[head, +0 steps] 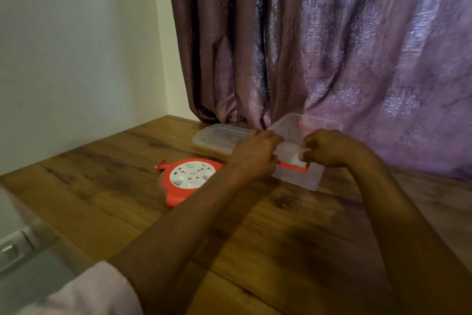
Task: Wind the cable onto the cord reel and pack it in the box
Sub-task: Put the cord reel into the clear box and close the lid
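Observation:
An orange cord reel (190,180) with a white socket face lies flat on the wooden table, left of my arms. No loose cable shows. A clear plastic box (297,176) with orange clasps stands to its right, near the curtain. My left hand (255,155) grips the box's near-left rim. My right hand (328,147) pinches the near rim above the front orange clasp (293,166). The box's clear lid (221,137) lies flat behind the reel, apart from the box.
The wooden table (107,187) meets a white wall on the left. A purple patterned curtain (332,46) hangs right behind the box and lid. A white switch panel (15,245) sits below the table's left edge.

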